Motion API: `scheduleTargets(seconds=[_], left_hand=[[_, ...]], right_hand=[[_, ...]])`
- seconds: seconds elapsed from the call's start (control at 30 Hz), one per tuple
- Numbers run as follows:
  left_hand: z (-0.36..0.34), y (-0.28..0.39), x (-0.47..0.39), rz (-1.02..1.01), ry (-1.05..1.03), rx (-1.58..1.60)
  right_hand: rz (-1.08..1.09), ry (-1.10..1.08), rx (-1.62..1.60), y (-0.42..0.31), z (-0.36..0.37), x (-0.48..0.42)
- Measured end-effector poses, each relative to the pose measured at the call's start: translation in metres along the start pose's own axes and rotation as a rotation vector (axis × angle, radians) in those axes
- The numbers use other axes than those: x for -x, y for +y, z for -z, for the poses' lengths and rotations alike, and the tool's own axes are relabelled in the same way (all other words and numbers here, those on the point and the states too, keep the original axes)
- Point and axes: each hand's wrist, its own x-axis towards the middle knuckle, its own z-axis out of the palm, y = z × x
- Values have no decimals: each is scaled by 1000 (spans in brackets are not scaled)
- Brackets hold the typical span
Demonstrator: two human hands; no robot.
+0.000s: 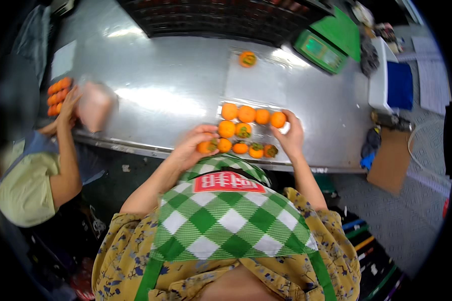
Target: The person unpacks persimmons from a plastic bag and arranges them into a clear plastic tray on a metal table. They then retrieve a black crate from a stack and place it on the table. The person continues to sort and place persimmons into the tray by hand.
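Note:
Several orange persimmons lie in rows before me, the upper rows in a clear plastic tray (pixel 263 131). My left hand (pixel 190 146) grips a persimmon (pixel 206 146) with a green calyx, at the lower left of the group. My right hand (pixel 292 134) has its thumb and fingers around another persimmon (pixel 278 119), at the right end of the top row. Along the table's near edge lies a loose row, with a calyx-side-up persimmon (pixel 256 150) in it. Farther back, a second clear tray (pixel 256 82) has a single persimmon (pixel 247 59) at its top.
A black plastic crate (pixel 211 22) stands along the back of the metal table (pixel 165 75). Right of it is a green digital scale (pixel 320 50). At the left, a co-worker's hands (pixel 69 103) are beside a pack of orange fruit (pixel 58 96). A cardboard piece (pixel 390 160) is at the right.

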Motion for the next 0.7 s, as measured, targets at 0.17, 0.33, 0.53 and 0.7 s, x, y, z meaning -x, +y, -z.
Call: scheduleTargets(seconds=[0.17, 0.33, 0.53, 0.7], left_hand=[[14, -6, -3, -32, -140, 6], [10, -5, -2, -45, -140, -9], [5, 0, 1, -32, -9, -94], [8, 3, 3, -73, 92, -157]], right_hand=[[-7, -61, 108, 13, -1, -5], [-32, -123, 108, 22, -2, -5], [1, -116, 141, 23, -6, -5], [-26, -151, 130, 29, -6, -5]])
